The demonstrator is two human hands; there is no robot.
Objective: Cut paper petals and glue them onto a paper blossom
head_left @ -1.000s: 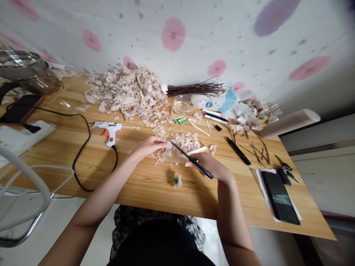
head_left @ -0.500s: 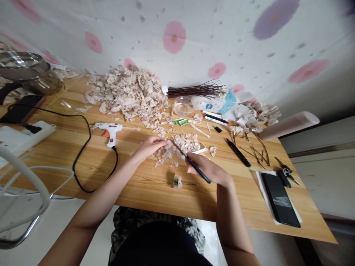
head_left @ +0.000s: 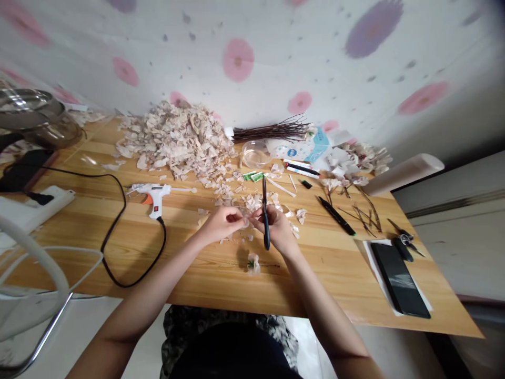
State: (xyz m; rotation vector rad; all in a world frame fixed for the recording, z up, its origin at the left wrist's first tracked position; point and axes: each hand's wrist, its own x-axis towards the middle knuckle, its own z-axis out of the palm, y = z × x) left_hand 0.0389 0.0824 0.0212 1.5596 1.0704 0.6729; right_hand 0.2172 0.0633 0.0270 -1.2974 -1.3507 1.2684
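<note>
My left hand point(head_left: 223, 223) and my right hand point(head_left: 275, 227) meet above the wooden table point(head_left: 221, 279), their fingertips almost touching. The right hand grips a slender black tool point(head_left: 265, 213) that stands nearly upright. A small pale petal-like scrap point(head_left: 246, 222) is pinched in the left fingers and partly hidden by them. Beyond the hands lies a scatter of similar scraps point(head_left: 252, 201). Just below them, a small pale flower on a thin green stem point(head_left: 253, 264) rests on the wood.
A large heap of pale scraps point(head_left: 177, 139) rises at the back, near dark twigs point(head_left: 272, 130) and a glass bowl point(head_left: 254, 153). A white glue gun point(head_left: 155, 197) and its black cord lie left; scissors point(head_left: 404, 241) and a black phone point(head_left: 400, 280) lie right.
My hands have drawn together above the table. The black tool has swung from a slant to nearly upright. The left hand has lifted off the scattered scraps.
</note>
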